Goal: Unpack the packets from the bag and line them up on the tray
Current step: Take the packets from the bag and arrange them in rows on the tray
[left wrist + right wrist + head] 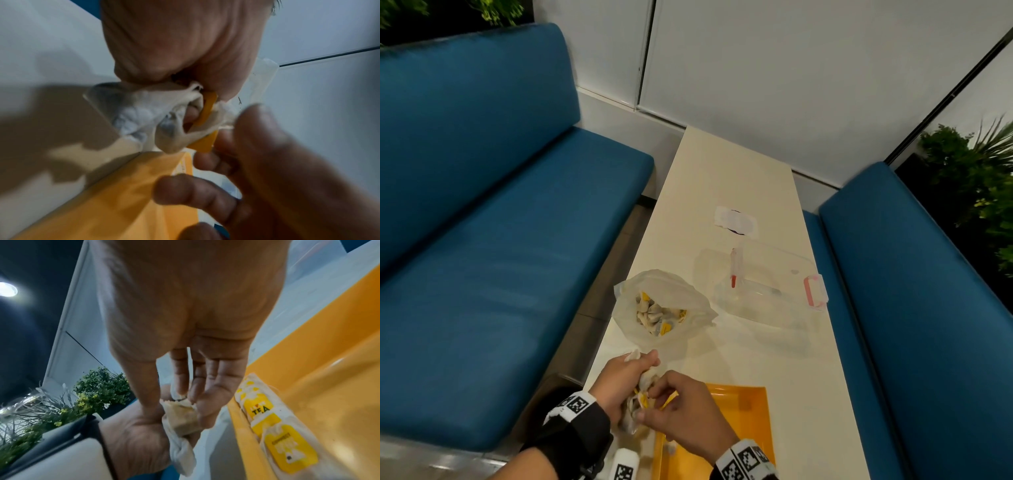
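Nearest item: left hand (619,383), fingers curled round a bunch of white packets (642,394) with yellow tags. Right hand (685,407) just beside it, fingertips pinching one packet of that bunch.
Tray (753,431): orange, shallow, on the near end of the bench, partly under the right hand. Contents: packets with yellow tags (275,433) laid end to end along one wall; one tag reads "TEA".
Bench (739,178): long, narrow, cream top, running away to a white panelled wall (791,68).
Bag (661,308): translucent plastic, mouth open, beyond the hands. Contents: a heap of packets.
Clear container (774,284): right of the bag, pink latch at its end, a red-tipped pen-like object inside.
Seating: blue padded sofas (482,205) on both sides.
Green plants (976,178) behind the right-hand one.
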`<action>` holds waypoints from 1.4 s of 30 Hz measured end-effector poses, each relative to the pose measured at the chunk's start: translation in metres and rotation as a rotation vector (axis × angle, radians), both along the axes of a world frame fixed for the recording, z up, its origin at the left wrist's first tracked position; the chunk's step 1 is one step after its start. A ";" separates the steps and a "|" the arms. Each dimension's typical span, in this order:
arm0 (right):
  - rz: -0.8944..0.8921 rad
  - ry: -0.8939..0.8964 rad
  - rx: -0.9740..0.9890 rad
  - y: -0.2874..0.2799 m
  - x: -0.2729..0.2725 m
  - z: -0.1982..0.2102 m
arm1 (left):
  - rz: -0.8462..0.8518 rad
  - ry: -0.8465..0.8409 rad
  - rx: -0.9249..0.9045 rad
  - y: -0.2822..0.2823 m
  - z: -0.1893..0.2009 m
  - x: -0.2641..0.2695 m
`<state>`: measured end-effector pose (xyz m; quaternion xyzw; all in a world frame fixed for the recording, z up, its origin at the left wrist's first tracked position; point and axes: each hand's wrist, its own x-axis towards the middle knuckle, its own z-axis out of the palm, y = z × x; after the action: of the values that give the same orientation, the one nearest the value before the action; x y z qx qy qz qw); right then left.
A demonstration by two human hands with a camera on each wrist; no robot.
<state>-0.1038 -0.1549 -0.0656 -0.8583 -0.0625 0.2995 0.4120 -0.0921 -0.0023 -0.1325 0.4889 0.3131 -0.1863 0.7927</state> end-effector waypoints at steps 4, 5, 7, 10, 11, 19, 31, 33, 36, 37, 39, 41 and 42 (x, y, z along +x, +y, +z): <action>-0.055 0.033 -0.008 0.002 0.002 -0.007 | 0.030 0.014 -0.029 -0.004 0.003 0.004; -0.069 0.038 -0.003 0.003 0.003 -0.007 | 0.032 0.020 -0.038 -0.004 0.003 0.005; -0.077 0.031 -0.001 0.003 0.004 -0.009 | 0.032 0.026 -0.043 -0.006 0.003 0.005; -0.085 0.061 0.040 0.004 0.004 -0.008 | 0.046 0.032 -0.026 -0.006 0.001 0.007; -0.099 0.090 0.080 0.004 0.004 -0.008 | 0.052 0.035 -0.030 -0.006 0.001 0.007; -0.199 0.161 0.200 0.001 0.004 -0.009 | 0.046 0.071 -0.120 -0.009 0.004 0.004; -0.196 0.041 0.157 -0.001 0.006 -0.012 | 0.128 0.055 -0.187 -0.009 0.002 0.007; -0.177 0.044 0.171 -0.002 0.006 -0.010 | 0.134 0.050 -0.178 -0.009 0.004 0.007; -0.153 0.038 0.177 -0.006 0.006 -0.008 | 0.131 0.044 -0.164 -0.009 0.007 0.007; -0.145 0.040 0.178 -0.008 0.006 -0.007 | 0.132 0.043 -0.166 -0.009 0.007 0.007; -0.127 0.055 0.179 -0.009 0.007 -0.006 | 0.138 0.046 -0.165 -0.008 0.006 0.007; -0.112 0.067 0.170 -0.011 0.008 -0.007 | 0.147 0.046 -0.160 -0.008 0.006 0.008; -0.103 0.073 0.161 -0.011 0.009 -0.007 | 0.151 0.046 -0.158 -0.008 0.006 0.008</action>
<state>-0.0948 -0.1662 -0.0727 -0.8130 -0.0271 0.3027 0.4967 -0.0838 -0.0099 -0.1268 0.3956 0.3517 -0.1612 0.8330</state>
